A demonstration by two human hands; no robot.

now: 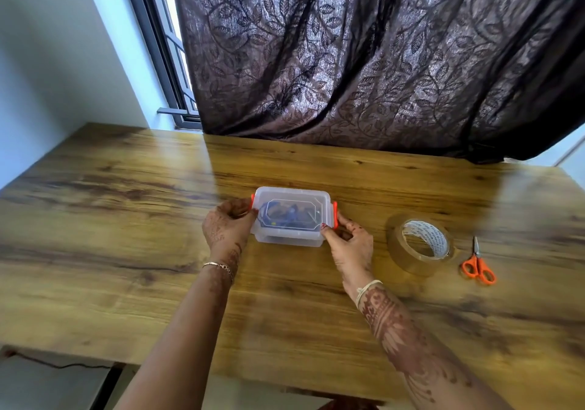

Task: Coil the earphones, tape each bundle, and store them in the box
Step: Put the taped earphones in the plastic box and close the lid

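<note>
Wooden table (126, 219): lidded box (289, 240) holds blue earphones (288, 212).

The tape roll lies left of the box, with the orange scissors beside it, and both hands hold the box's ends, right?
Not quite: the head view shows the tape roll right of the box, not left. The orange scissors do lie beside it, and the left hand and right hand hold the box's ends.
</note>
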